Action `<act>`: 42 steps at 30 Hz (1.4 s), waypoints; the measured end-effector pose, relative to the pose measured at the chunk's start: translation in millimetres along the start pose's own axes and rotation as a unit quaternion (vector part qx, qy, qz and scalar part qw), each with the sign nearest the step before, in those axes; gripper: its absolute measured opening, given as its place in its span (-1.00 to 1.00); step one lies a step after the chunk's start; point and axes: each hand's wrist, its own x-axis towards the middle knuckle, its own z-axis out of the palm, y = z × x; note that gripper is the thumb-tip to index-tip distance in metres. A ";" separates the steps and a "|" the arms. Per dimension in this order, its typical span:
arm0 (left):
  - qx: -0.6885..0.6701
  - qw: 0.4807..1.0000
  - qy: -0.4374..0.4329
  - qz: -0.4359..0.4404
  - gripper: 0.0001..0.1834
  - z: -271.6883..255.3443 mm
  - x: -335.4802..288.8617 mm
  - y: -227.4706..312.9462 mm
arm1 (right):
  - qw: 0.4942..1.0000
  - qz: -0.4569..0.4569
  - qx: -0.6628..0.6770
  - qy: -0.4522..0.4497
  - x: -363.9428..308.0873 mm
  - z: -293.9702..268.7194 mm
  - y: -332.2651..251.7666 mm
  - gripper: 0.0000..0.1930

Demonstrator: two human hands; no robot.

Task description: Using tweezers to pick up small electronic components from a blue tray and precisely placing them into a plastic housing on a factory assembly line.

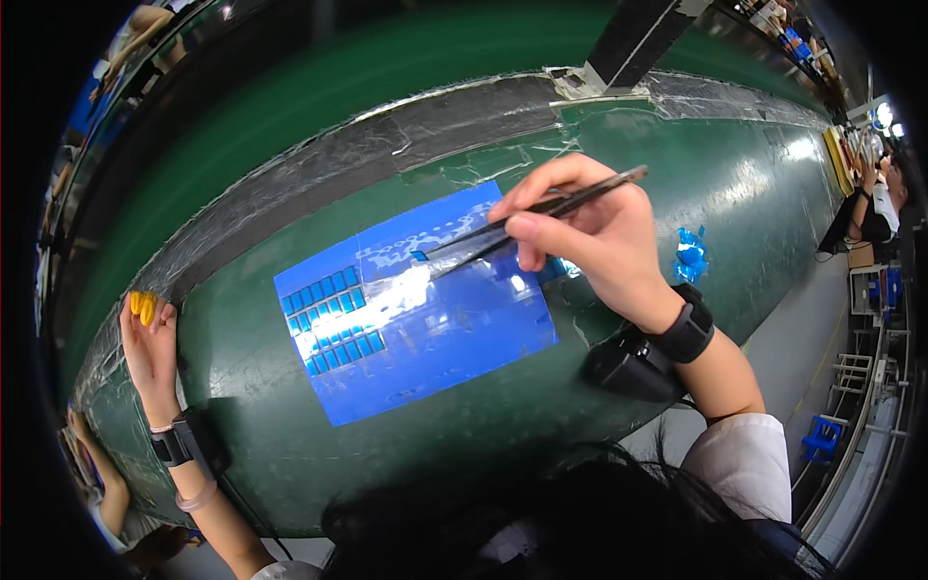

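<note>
My right hand [590, 227] is closed around dark tweezers [580, 196], which reach left over a blue sheet [483, 353]. At their tips is a small dark-blue piece [420, 256]; I cannot tell whether they grip it. Rows of small shiny blue rectangles [333, 307] lie on the sheet's left part. Clear film with a bubbly look [416, 242] covers its upper part, and glare hides some of the middle. Far to the left, my left hand [150, 348] rests by the table edge, fingers loosely apart, with yellow finger covers [142, 307] and nothing visible held.
Crumpled blue film [689, 255] lies on the green table [261, 454] to the right. A dark post [638, 43] rises at the back behind a taped strip [435, 126]. A black device [633, 367] sits under my right wrist. Other people are at both sides.
</note>
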 end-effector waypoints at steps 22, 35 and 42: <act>0.015 1.000 -0.005 -0.010 -0.89 -2.7 0.3 1.6 | 0.993 0.062 0.073 0.065 15.2 -26.3 18.5 -0.84; 0.026 1.000 0.004 -0.006 -0.87 9.1 -1.9 -4.5 | 0.995 0.071 0.041 0.061 13.7 -29.3 19.7 -0.83; 0.035 0.999 0.002 -0.008 -0.86 9.6 -2.4 -2.9 | 0.995 0.072 0.035 0.060 14.6 -28.3 19.7 -0.83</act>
